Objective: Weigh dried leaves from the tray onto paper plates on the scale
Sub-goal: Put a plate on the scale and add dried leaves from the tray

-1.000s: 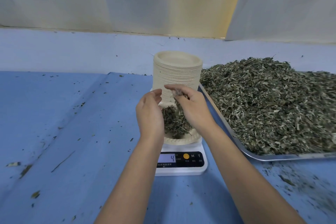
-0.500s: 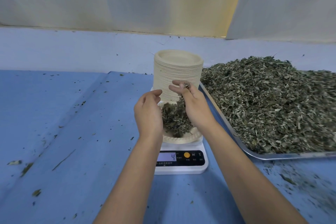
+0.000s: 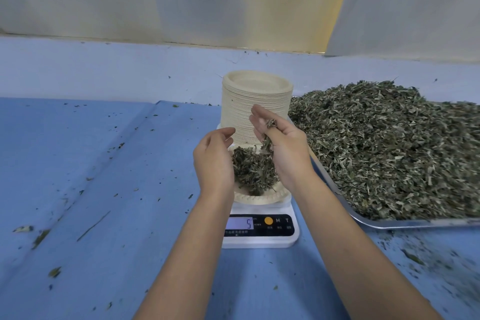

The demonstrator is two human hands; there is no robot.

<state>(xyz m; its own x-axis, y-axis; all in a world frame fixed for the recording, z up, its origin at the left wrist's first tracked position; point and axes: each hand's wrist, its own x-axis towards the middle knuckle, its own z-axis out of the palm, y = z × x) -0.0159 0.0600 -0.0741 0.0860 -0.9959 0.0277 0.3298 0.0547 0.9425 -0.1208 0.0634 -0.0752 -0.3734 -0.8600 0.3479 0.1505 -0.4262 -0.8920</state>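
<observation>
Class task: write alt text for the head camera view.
A person's right hand pinches dried leaves above a paper plate on a digital scale reading 5, the left hand open beside it. Behind stands a stack of paper plates; a leaf-filled metal tray lies right.

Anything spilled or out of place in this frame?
Bits of dried leaves lie scattered over the blue table cover, thickest at front right by the tray. The scale, paper plate and plate stack look in order.

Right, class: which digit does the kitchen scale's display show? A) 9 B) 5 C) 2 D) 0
B: the scale has a lit display that reads 5, below the paper plate heaped with dried leaves.
</observation>
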